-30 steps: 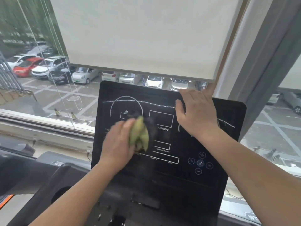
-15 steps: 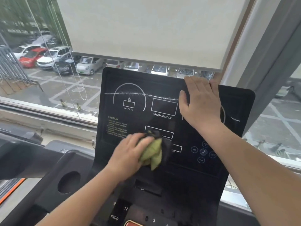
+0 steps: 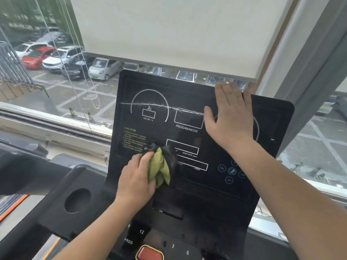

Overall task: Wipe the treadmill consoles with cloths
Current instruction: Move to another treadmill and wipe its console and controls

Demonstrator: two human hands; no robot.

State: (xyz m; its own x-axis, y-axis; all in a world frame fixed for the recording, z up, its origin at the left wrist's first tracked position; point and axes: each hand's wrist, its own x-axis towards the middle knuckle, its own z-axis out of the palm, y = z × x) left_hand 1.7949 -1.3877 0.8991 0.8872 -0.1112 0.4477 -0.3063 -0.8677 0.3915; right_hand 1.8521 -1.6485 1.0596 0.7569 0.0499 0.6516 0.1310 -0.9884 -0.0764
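A black treadmill console (image 3: pixel 154 85) with white printed outlines stands upright in front of me. My left hand (image 3: pixel 136 178) grips a bunched green and black cloth (image 3: pixel 159 168) and presses it against the console's lower middle, just under the caution text. My right hand (image 3: pixel 230 119) lies flat with straight fingers on the console's upper right, its fingertips over the top edge. A whitish streak runs across the upper panel.
A round cup holder (image 3: pixel 77 200) sits in the tray left of the console. A red stop button (image 3: pixel 149 253) and number keys lie below. Behind are a window, a lowered white roller blind (image 3: pixel 169 32) with hanging cords, and parked cars outside.
My left hand has carried the cloth from the upper left area down to the console's lower middle. My right hand has stayed flat on the upper right.
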